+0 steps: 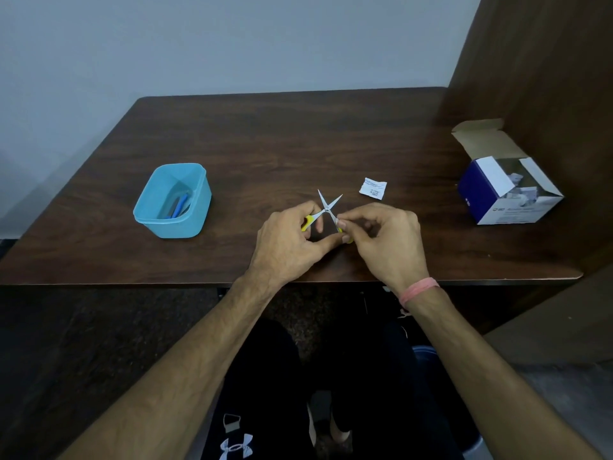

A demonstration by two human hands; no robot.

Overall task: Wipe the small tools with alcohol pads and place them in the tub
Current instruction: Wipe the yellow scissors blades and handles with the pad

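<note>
Here, in the head view, both hands work over the middle of the dark wood table [265, 134], a little in from its near edge. The left hand [288, 240] has its fingers curled round one yellow handle loop of the small scissors [326, 209], while the right hand [384, 240] pinches the other handle between thumb and forefinger. The blades stand spread in an X, tips pointing toward the far edge, probably so that each inner face can be wiped in turn. Whether a pad is tucked under the right fingers I cannot tell.

Just beyond the right hand lies a torn white alcohol pad wrapper [373, 187], flat on the wood. The light blue tub [172, 200] stands toward the left edge, well apart from the hands, with blue-handled tools [180, 204] already lying inside, so some of the task looks done. Near the right edge an open pad box [507, 190] sits with its flap up, within easy reach of the right hand.

The table butts against a pale grey wall [199, 44] at the far edge and a brown wooden panel [547, 61] on the right.
</note>
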